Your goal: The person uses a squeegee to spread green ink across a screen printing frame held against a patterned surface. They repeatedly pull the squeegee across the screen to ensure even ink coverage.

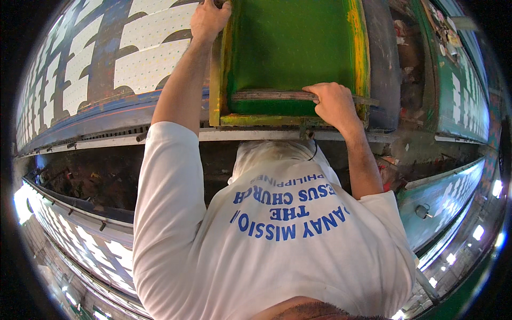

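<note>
Before me lies a screen-printing frame [215, 104], its yellow-painted edges smeared with green and its mesh [293, 48] covered in green ink. Across the near end of the mesh lies a long wooden squeegee [266, 95], its right end reaching over the frame's side. My right hand [336, 106] is closed on the squeegee's right part, with the index finger laid along its top. At the frame's left side, my left hand [209, 21] grips the edge with the thumb on top; its fingertips are partly cut off by the picture's upper edge.
A long table [106, 106] on the left carries rows of white cut pieces [152, 63]. A metal rail [224, 135] runs along the near edge. More tables stand behind me and at right, including a green one [453, 125]. Scraps [448, 37] lie at the far right.
</note>
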### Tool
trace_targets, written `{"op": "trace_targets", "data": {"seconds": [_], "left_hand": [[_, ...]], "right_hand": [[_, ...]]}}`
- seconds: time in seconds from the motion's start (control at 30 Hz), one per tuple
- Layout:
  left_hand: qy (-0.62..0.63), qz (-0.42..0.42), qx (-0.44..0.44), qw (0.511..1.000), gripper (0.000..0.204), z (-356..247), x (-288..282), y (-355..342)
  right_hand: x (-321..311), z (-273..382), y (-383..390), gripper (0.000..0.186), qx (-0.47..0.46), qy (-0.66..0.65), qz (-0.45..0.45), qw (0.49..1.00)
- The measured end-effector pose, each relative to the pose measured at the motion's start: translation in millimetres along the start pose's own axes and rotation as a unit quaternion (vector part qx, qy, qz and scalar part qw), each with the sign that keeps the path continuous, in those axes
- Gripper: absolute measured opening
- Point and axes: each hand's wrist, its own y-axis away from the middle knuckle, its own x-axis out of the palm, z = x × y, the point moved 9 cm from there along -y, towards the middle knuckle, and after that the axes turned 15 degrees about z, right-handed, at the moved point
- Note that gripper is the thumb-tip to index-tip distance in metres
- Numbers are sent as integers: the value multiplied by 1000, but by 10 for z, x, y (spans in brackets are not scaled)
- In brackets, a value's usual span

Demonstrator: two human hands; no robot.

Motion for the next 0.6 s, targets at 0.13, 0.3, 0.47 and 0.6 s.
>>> {"op": "trace_targets", "data": {"seconds": [0.13,0.3,0.47,0.6], "left_hand": [[-12,-17,-2,1000,57,52,2,89],[-1,-27,-25,999,61,90,-56,202],[-10,-12,-43,999,60,33,-144,323],[-23,4,-55,998,57,-8,-207,465]], "right_hand": [[149,106,156,47,30,3,57,998],[419,256,379,61,-9,-3,75,997],[484,-110,646,68,-188,-167,136,958],[57,-1651,603,47,22,-326,-184,927]]}}
